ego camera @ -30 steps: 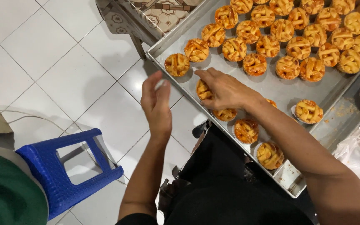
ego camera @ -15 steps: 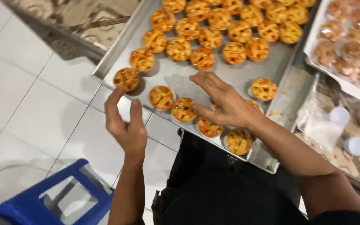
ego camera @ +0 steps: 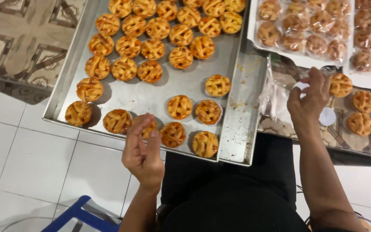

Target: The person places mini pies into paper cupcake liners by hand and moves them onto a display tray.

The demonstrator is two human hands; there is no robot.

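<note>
At the tray's near edge: my left hand (ego camera: 144, 151) hovers with fingers curled loosely together, palm up, holding nothing that I can see.
Nearest tart: a lattice tart (ego camera: 144, 125) in the front row of the metal tray (ego camera: 237, 129) sits just beyond my left fingertips, partly hidden by them.
Right hand: my right hand (ego camera: 308, 101) is off to the right, fingers bent over clear plastic wrappers (ego camera: 275, 96), beside a loose tart (ego camera: 340, 85); whether it pinches anything I cannot tell.
Nearer hand: left, by my judgement.
Tart axis: round, so none.
</note>
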